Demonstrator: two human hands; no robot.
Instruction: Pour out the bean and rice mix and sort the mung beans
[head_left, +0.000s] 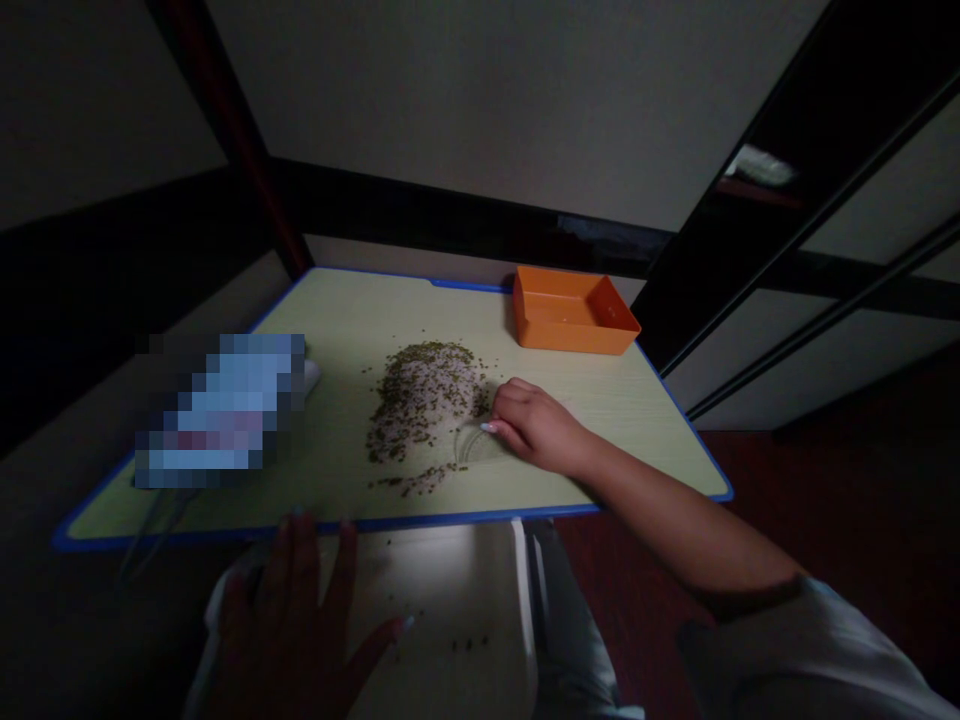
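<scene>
My right hand [534, 425] is closed, thumb and bent fingers pinching a clear piece [471, 443], thin and see-through with a curved edge, held low over the table [345, 300]. How much of it lies under my fingers I cannot tell. My left hand [296, 610] is held flat with the fingers spread wide, gripping nothing that I can see; it is in shadow over the white container [450, 560] on the near side of the table, and I cannot tell whether it touches it.

Just beyond my right fingertips, to their left, lies the heap of grains [431, 385]. It is a mix of tiny pale, whitish grains and small dull green ones, the green thickest along the far and left edges, the pale showing most through the middle. The outline is ragged, with single grains strayed around it. A thin trail of grains [420, 482] lies apart on the near side, between the heap and my left hand.

A few dark specks [469, 644] sit in the white container, right of my left thumb. Farther out, beyond my right hand, stands an orange box [574, 338], open at the top. Beyond my left hand lies a blurred, pale blue object [225, 410].
</scene>
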